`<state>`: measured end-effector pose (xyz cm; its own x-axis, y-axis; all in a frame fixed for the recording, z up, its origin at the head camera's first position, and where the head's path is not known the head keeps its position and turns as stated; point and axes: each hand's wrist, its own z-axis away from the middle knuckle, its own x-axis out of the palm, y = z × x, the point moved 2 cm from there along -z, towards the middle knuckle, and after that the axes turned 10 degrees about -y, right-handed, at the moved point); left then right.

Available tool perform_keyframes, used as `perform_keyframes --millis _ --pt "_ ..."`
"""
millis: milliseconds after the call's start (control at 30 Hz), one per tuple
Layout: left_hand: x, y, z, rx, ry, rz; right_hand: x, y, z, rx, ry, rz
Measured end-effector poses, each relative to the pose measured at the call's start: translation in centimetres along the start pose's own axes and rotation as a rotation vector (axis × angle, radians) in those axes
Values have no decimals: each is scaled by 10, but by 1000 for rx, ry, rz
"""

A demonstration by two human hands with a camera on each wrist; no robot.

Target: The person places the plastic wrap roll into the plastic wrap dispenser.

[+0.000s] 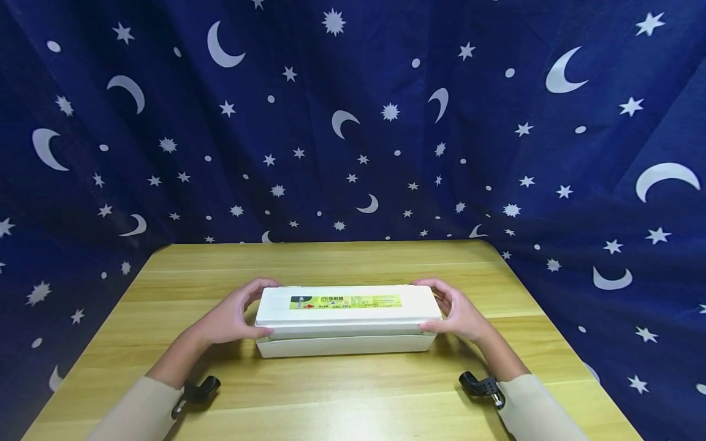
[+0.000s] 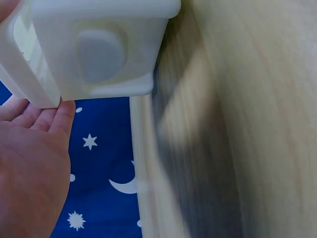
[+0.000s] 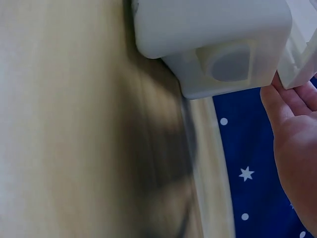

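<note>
A long white cling film box [image 1: 344,346] lies lengthwise across the table in the head view, its lid [image 1: 347,314] bearing a yellow-green printed label [image 1: 345,302]. My left hand [image 1: 228,315] grips the lid's left end, thumb at the front edge and fingers at the back. At the right end, my right hand [image 1: 460,312] holds the lid the same way. Both wrist views show a gap between the lid and the body, with a round grey shape in the box's left end [image 2: 101,54] and right end [image 3: 230,64]. Some fingertips are hidden behind the box.
The light wooden table [image 1: 342,398] extends around the box. A dark blue curtain [image 1: 353,122] with moons and stars hangs behind and beside it. Black wrist devices [image 1: 198,392] project from beneath both pale sleeves [image 1: 138,410].
</note>
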<state>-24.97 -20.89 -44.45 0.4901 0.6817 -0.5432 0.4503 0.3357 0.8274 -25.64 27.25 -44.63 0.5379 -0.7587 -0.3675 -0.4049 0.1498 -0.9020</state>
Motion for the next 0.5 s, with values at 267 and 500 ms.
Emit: perform_keyframes --millis 267,500 --pt "3 0 3 8 4 -7 5 1 4 48 -3 -16" --pt "6 0 4 -11 5 -46 6 5 6 30 -7 -27"
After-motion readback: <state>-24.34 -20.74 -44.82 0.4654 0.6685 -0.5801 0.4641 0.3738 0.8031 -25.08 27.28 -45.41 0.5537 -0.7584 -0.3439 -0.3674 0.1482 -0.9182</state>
